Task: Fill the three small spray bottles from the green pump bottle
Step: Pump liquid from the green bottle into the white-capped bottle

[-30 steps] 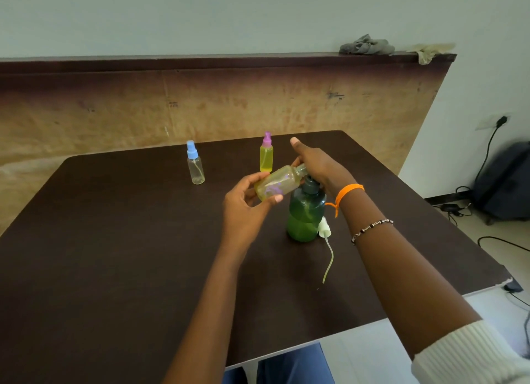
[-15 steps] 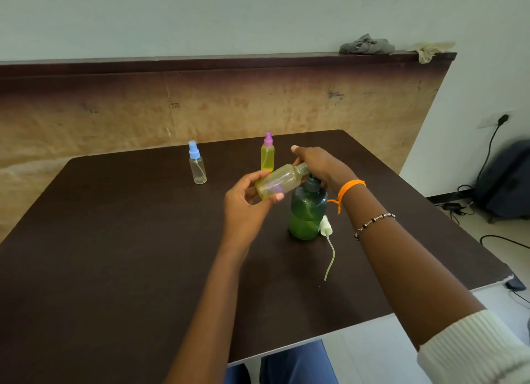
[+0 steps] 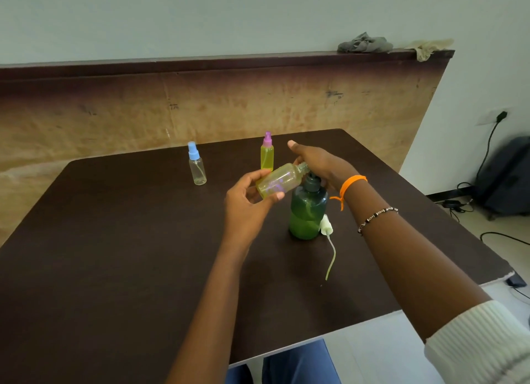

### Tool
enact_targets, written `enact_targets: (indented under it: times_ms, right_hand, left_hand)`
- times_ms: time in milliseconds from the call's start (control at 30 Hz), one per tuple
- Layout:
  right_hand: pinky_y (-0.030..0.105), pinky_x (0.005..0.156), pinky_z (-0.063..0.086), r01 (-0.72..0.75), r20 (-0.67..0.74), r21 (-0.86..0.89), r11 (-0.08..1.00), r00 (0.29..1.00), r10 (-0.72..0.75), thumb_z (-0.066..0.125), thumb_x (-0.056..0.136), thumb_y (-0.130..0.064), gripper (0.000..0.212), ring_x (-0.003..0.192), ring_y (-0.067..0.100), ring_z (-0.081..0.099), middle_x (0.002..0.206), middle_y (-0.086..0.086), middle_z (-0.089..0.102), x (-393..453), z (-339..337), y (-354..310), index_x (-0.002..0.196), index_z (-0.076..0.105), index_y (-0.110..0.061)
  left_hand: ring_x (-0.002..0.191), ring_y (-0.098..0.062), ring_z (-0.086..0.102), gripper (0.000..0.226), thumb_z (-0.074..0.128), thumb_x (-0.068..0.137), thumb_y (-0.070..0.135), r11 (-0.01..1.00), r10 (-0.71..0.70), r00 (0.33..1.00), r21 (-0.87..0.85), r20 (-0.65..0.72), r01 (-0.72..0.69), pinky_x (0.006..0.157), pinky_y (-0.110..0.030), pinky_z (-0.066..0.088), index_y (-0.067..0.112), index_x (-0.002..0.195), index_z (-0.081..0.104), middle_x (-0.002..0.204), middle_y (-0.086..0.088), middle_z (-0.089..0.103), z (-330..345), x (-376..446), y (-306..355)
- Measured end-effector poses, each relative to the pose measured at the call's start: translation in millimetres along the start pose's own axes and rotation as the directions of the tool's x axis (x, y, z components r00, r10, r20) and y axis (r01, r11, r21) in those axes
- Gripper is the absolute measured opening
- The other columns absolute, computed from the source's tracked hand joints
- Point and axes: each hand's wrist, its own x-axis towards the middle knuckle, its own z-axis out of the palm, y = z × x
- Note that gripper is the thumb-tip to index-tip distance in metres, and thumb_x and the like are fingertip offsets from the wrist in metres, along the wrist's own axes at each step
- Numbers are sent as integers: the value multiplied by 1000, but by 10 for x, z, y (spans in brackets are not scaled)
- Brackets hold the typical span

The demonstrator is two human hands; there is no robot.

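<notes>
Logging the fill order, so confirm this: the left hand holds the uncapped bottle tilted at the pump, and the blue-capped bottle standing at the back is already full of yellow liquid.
Wrong on one point. In the head view the blue-capped bottle looks clear and empty; the pink-capped bottle is the yellow one. The rest stands: the left hand holds the uncapped bottle tilted at the green pump bottle, under the right hand.

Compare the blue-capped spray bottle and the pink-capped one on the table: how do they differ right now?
The blue-capped spray bottle is clear and looks nearly colourless inside; the pink-capped spray bottle looks yellow-green for most of its height. The blue-capped one stands alone toward the left of the table; the pink-capped one stands just behind the tilted bottle in the left hand. Both are upright, capped and untouched.
</notes>
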Motion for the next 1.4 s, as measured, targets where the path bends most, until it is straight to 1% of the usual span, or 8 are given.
enact_targets:
  times_ms: [100,233,533,667,733,967,1233,1400]
  right_hand:
    - [26,55,33,-4,15,-21,1000,1000,4,25,97,-55,53,64,13,47,71,4,53,-33,-16,-45,79,52,-13]
    - [33,73,40,-49,117,-65,997,992,56,19,93,-63,66,75,20,51,71,10,56,-31,-75,-122,79,55,-10]
    - [26,55,29,31,-59,-48,998,998,-33,22,96,-57,60,63,12,46,68,3,53,16,15,14,81,56,-10]
    - [30,64,35,-7,36,-26,1000,999,8,21,95,-60,52,65,16,50,68,10,55,-33,-24,-72,93,48,-16]
    - [32,72,36,-26,66,-37,999,997,28,27,96,-57,50,65,17,52,68,10,56,-13,-36,-99,84,49,-14]
    - [25,53,34,-48,-60,-1,999,997,48,33,100,-33,38,55,15,48,61,7,54,96,42,-6,74,50,-12]
    - [27,55,34,-46,37,-64,997,998,49,35,100,-41,44,59,15,44,63,4,52,18,-38,-93,67,48,-14]
    - [27,53,34,-60,-43,-25,998,997,59,31,101,-36,40,57,16,47,62,7,54,86,13,-31,82,53,-9]
  left_hand:
    - [90,1,65,43,76,73,1,1000,-1,1000,2,5,1,74,-14,50,23,107,63,104,3,69,-23,-8,10]
    - [88,2,65,42,75,73,1,1000,9,1000,-1,7,-9,73,-13,49,19,110,63,102,7,69,-55,-10,51]
    - [84,7,64,43,75,73,-2,1000,-3,1000,15,-1,3,71,-10,48,17,109,64,99,10,68,-4,-20,32]
    - [84,7,64,44,75,73,0,1000,-7,1000,17,-2,7,70,-9,48,13,114,63,100,10,68,-31,-16,76]
    - [86,6,65,44,75,74,1,1000,-7,1000,19,-3,7,71,-11,49,12,115,63,101,8,68,-39,-10,84]
    - [88,5,64,43,75,74,2,998,-15,1000,55,-1,15,73,-11,49,18,112,64,102,7,69,-56,-12,55]
    - [89,1,65,44,75,74,2,999,-16,1000,38,-1,16,74,-12,49,15,115,64,104,1,70,-69,-2,88]
    - [90,0,65,43,76,74,4,997,-12,1000,70,-5,12,74,-12,49,17,113,64,104,4,69,-47,-1,62]
